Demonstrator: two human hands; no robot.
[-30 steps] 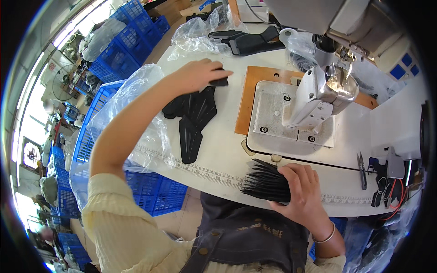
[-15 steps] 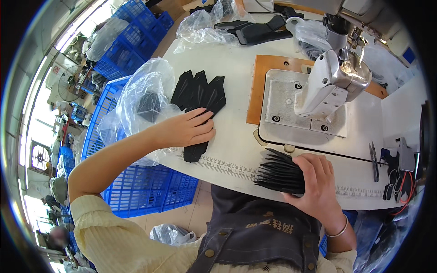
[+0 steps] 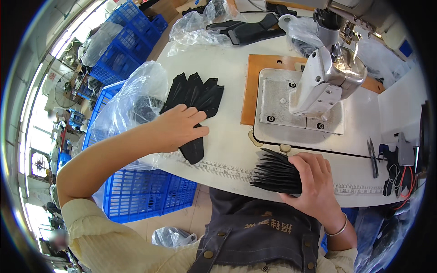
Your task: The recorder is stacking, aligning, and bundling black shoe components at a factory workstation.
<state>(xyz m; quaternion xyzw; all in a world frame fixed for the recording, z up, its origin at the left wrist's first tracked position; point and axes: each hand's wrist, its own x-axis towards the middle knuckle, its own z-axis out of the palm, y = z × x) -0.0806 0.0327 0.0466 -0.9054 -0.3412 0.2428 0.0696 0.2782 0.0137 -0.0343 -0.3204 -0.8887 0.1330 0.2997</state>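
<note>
My left hand (image 3: 184, 125) lies palm down over a fan of flat black cut pieces (image 3: 193, 93) with pointed ends, at the left of the white table. Its fingers are stretched and press on the pieces; the thumb stands apart. One piece's rounded lower end sticks out below the hand. At the table's front edge my right hand (image 3: 314, 179) is closed round a thick stack of similar thin black pieces (image 3: 275, 173), held on edge with their ends spreading to the left. The exact kind of piece cannot be made out.
A sewing machine (image 3: 323, 86) stands right of centre on its metal plate. Scissor-like snips (image 3: 373, 158) lie to its right. A clear plastic bag (image 3: 136, 95) hangs over a blue crate (image 3: 136, 193) beside the table's left edge. More black parts (image 3: 255, 32) lie at the back.
The black pieces under my left hand have fanned out wider, with more tips showing, and the hand has shifted slightly left. My right hand keeps its stack in place. The view has shifted a little.
</note>
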